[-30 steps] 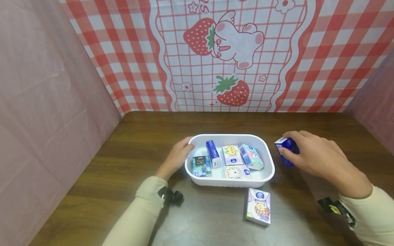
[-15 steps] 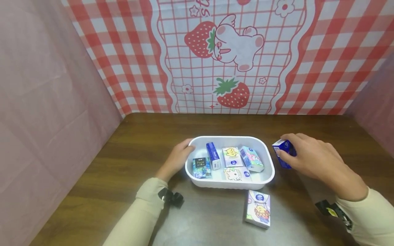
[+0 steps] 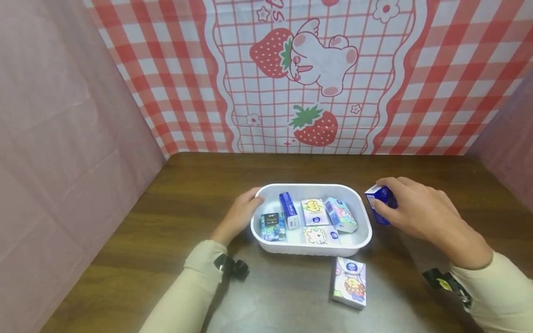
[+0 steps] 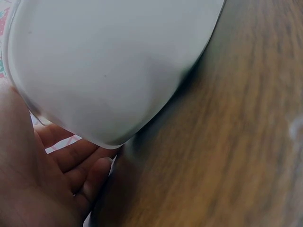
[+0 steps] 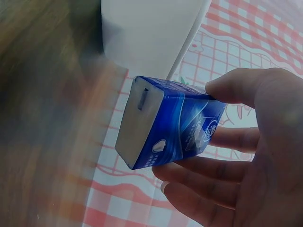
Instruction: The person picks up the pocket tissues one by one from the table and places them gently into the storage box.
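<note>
In the head view, my left hand (image 3: 237, 213) grips the left end of a white plastic basin (image 3: 300, 249), thumb over the rim. The left wrist view shows the fingers (image 4: 73, 161) against its outer wall (image 4: 104, 71). Inside lie several tissue packs, among them a dark blue-green one (image 3: 272, 226), a narrow blue one (image 3: 289, 210) and a pink-and-blue one (image 3: 341, 213). Just right of the basin, my right hand (image 3: 424, 210) pinches a blue tissue pack (image 5: 170, 125) between thumb and fingers; its pale end faces the right wrist camera.
A white-and-purple tissue pack (image 3: 350, 283) with a cartoon print lies on the wooden table (image 3: 208, 175), in front of the basin's right end. Behind the table hangs a red checked cloth (image 3: 183, 69) with strawberries. Pale pink cloth (image 3: 71, 138) hangs at the left.
My right hand has shifted slightly left, bringing the blue tissue pack closer to the basin. The left hand keeps its grip on the rim. The view has tipped slightly.
</note>
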A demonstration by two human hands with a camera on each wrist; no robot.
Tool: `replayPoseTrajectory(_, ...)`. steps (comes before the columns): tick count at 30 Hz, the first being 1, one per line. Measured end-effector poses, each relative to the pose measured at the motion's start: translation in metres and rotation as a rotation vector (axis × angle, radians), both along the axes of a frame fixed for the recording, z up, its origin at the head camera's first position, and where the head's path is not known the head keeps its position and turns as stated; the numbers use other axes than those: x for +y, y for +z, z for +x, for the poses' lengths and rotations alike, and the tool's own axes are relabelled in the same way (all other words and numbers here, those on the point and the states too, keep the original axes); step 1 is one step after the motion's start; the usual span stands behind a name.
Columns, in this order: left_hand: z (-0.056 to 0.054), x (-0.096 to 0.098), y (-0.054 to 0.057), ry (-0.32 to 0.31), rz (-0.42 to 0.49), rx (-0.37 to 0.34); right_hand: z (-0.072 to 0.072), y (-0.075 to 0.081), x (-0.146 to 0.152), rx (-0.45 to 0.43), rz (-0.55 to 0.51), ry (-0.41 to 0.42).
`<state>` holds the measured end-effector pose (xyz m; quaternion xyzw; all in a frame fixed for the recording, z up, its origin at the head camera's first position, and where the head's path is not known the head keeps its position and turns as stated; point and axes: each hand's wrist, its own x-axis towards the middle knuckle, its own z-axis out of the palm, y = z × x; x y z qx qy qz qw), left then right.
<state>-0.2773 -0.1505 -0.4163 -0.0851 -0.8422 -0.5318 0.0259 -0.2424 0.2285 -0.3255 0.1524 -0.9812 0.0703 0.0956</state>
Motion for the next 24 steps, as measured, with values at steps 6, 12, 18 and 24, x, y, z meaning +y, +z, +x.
replayPoseTrajectory(6,-0.001,0.002,0.0,-0.003,-0.005,0.0,0.0,0.001,-0.003,0.021,-0.013,-0.002)
replayPoseTrajectory(12,-0.001,0.005,0.0,-0.007,0.003,-0.005,0.0,0.002,-0.004,0.029,-0.025,-0.014)
replayPoseTrajectory(18,0.0,0.004,0.001,-0.008,0.004,-0.006,-0.001,0.005,-0.009,0.019,-0.037,-0.015)
replayPoseTrajectory(24,0.001,0.001,0.001,0.0,0.005,0.0,-0.001,0.008,-0.015,0.034,-0.046,-0.01)
